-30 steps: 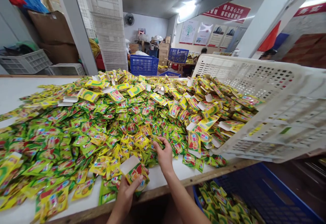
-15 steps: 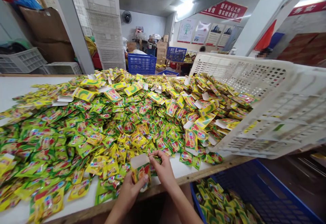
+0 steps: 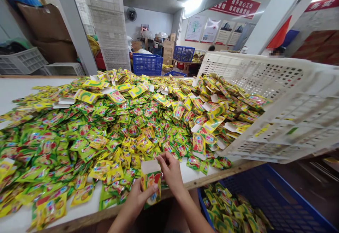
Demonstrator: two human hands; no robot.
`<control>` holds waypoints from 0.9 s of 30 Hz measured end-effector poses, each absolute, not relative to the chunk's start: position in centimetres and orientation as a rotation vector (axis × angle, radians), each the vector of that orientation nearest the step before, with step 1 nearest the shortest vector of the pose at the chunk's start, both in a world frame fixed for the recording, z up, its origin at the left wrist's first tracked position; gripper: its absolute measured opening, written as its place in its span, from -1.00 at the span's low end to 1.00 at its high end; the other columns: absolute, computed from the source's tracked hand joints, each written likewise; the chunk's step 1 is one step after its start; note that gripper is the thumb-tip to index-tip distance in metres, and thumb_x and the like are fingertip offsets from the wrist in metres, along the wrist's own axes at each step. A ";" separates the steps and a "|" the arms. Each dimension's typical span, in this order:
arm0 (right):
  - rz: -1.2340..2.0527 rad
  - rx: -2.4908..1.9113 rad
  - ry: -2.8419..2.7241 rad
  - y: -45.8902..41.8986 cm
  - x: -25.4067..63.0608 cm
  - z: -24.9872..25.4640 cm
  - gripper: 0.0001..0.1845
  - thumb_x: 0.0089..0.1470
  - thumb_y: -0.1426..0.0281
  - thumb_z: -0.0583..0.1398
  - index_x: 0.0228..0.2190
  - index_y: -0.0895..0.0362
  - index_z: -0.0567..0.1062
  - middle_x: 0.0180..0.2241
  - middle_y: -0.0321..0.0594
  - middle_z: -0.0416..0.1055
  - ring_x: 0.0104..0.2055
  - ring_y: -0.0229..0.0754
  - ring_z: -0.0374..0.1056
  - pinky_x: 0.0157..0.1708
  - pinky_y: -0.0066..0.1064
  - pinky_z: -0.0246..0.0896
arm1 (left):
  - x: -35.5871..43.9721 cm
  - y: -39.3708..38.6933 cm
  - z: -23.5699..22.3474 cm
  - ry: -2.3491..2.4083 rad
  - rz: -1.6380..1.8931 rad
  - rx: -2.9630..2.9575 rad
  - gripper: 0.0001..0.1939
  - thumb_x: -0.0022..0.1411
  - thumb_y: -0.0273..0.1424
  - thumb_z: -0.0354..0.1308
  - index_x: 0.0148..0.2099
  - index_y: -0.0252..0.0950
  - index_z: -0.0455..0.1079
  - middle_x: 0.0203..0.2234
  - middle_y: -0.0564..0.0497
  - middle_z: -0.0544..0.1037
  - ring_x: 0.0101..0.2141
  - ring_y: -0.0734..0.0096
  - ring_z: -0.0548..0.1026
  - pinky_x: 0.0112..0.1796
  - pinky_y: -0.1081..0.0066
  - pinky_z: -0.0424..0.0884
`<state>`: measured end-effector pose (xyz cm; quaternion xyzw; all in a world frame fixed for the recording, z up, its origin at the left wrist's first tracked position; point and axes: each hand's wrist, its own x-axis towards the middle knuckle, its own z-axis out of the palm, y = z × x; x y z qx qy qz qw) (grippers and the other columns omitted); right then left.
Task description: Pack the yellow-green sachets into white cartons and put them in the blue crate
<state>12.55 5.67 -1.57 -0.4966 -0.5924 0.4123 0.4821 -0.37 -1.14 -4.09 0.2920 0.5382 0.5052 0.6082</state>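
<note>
My left hand (image 3: 137, 196) grips a small yellow, green and red printed cardboard box (image 3: 151, 183), thumb across its front. The box stands upright near the table's front edge, its pale top flap (image 3: 149, 166) raised. My right hand (image 3: 171, 171) is closed, with thumb and forefinger pinched at the flap's upper right corner. Its other fingers are curled in. Just beyond both hands lies a broad heap of green and yellow sachets (image 3: 116, 144). More flat printed boxes (image 3: 217, 111) with flaps up lie on the heap's far side and right.
A tilted white plastic crate (image 3: 265, 120) spills boxes onto the table (image 3: 84, 213) at right. Below the front edge, a blue crate (image 3: 275, 190) holds filled-looking boxes (image 3: 233, 208). Stacked white crates (image 3: 109, 24) and a blue basket (image 3: 147, 64) stand behind the table.
Both hands and the box have shifted slightly right. The box is now more upright, its front turned further into view. My right fingertips have moved up towards the flap's corner.
</note>
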 end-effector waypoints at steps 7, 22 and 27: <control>1.480 -0.960 -1.177 4.0 13.5 -2.6 -0.59 -0.07 0.15 0.25 -0.20 0.11 0.43 -0.38 -0.22 0.48 -0.32 -0.11 0.41 -0.29 -0.30 0.32 | -0.8 -0.5 -2.2 1.092 1.218 0.520 -0.54 -0.15 -0.28 0.37 -0.16 -0.35 0.45 -0.28 -0.12 0.61 -0.25 0.14 0.55 -0.19 0.28 0.42; 0.936 -0.986 -1.781 4.5 14.3 3.3 -0.86 0.09 0.43 0.10 -0.29 0.09 0.44 -0.34 -0.23 0.42 -0.30 -0.19 0.32 -0.30 -0.42 0.21 | 0.0 -0.7 -1.1 1.023 0.993 0.842 -0.67 -0.05 -0.19 0.30 -0.36 -0.37 0.43 -0.61 -0.02 0.52 -0.60 0.37 0.47 -0.52 0.44 0.36; 0.930 -1.015 -2.064 5.2 15.6 4.3 -0.85 0.05 0.51 0.10 -0.32 0.09 0.42 -0.40 -0.30 0.41 -0.35 -0.22 0.31 -0.35 -0.45 0.15 | -0.1 -1.0 -1.0 1.007 0.953 0.829 -0.64 -0.03 -0.19 0.28 -0.29 -0.38 0.40 -0.60 -0.02 0.53 -0.63 0.41 0.46 -0.55 0.47 0.35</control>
